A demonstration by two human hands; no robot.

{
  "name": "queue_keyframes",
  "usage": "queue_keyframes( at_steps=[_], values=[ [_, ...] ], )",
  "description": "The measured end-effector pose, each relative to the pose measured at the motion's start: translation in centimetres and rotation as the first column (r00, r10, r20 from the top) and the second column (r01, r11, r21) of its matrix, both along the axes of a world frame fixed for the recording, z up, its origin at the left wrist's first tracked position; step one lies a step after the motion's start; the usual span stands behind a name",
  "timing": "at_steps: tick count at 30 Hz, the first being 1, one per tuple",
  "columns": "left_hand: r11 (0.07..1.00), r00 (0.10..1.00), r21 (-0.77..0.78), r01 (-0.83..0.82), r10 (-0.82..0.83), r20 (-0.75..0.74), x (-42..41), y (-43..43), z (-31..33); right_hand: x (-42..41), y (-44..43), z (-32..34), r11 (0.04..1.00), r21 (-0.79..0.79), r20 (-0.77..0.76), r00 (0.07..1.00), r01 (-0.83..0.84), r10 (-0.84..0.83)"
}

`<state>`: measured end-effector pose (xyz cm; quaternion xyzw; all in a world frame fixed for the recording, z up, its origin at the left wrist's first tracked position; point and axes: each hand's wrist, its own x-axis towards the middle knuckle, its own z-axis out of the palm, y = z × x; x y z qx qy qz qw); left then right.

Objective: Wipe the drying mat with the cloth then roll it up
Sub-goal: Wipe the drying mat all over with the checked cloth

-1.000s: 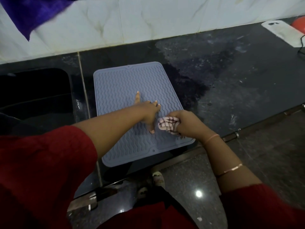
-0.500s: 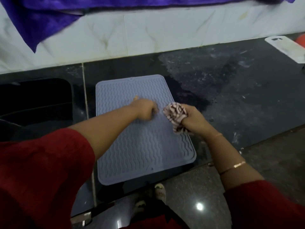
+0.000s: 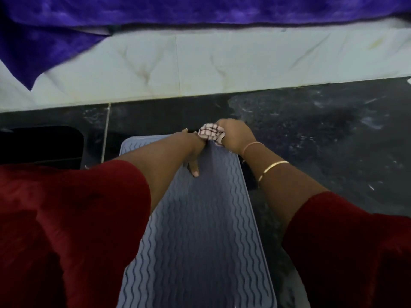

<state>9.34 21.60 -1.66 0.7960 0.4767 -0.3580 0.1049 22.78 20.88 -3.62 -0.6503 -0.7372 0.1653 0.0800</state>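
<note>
The grey-blue drying mat (image 3: 200,230) with wavy ridges lies flat on the black counter, stretching from the near edge to the middle. My right hand (image 3: 235,136) is shut on a bunched white cloth (image 3: 211,132) with dark checks, pressed at the mat's far right corner. My left hand (image 3: 191,152) rests flat on the mat's far end just left of the cloth, fingers spread, thumb pointing back toward me.
The black stone counter (image 3: 322,141) runs to the right, with wet smears. A dark sink opening (image 3: 40,143) sits to the left of the mat. Behind is a white tiled wall (image 3: 200,63) with a purple cloth (image 3: 66,30) hanging over it.
My right hand has pushed the cloth from the mat's near right edge up to its far right corner. My left hand moved to the far end. The camera leaned forward over the mat.
</note>
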Motion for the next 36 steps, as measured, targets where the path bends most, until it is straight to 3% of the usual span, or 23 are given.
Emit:
queue_keyframes(
  at_steps=[5,12,16,18,21,24,29,34,36],
  values=[
    [0.998,0.988,-0.042,0.048,-0.053,-0.145,1.8,1.9,-0.6,-0.7,1.1,-1.5,1.000,0.021,0.143,0.989,0.021,-0.024],
    [0.999,1.000,0.048,0.019,-0.018,-0.022,1.1,2.3,-1.4,1.6,-3.7,-1.0,0.997,-0.028,0.043,0.997,-0.065,0.066],
    [0.996,1.000,0.088,0.029,-0.029,0.005,0.7,2.1,-1.8,2.8,-5.2,-0.2,0.964,-0.198,-0.075,0.983,-0.180,0.168],
    [0.996,0.999,0.083,0.039,-0.040,0.018,0.9,2.2,-1.8,2.8,-3.2,0.5,0.979,-0.145,-0.129,0.984,-0.140,0.122],
    [0.994,0.998,0.082,0.065,-0.067,0.022,1.1,2.5,-1.8,1.8,0.3,0.4,0.997,0.067,-0.130,0.990,-0.039,0.048],
    [0.996,0.998,0.074,0.058,-0.060,0.014,1.0,2.5,-1.6,0.7,1.6,-0.8,0.998,-0.050,-0.033,0.999,-0.035,0.033],
    [0.988,0.996,0.132,0.082,-0.086,0.021,0.5,2.3,-1.8,1.5,-5.2,-1.1,0.997,-0.058,0.011,0.999,-0.042,0.043],
    [0.992,0.997,0.105,0.074,-0.077,0.027,0.5,2.5,-2.1,3.3,-12.3,0.3,0.930,-0.312,-0.058,0.980,-0.197,0.188],
    [0.988,0.996,0.126,0.088,-0.089,0.006,0.6,2.5,-2.4,3.3,-10.9,1.3,0.921,-0.342,-0.139,0.979,-0.186,0.146]
  ],
)
